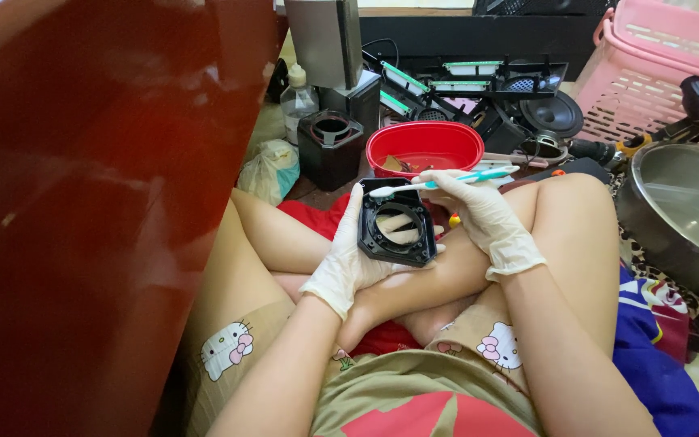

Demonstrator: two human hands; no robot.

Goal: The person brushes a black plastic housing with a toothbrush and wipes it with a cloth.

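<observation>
My left hand (348,263), in a white glove, holds a square black plastic frame with a round opening (396,224) above my crossed legs. Its fingers show through the opening from behind. My right hand (483,217), also gloved, grips a toothbrush with a teal and white handle (446,181). The brush head rests on the top left corner of the frame.
A red bowl (424,146) sits just beyond the frame. Behind it lie black frames, a speaker cone (551,114) and a small black square housing (330,146). A metal basin (681,210) and pink basket (657,65) stand right. A dark red cabinet (82,202) fills the left.
</observation>
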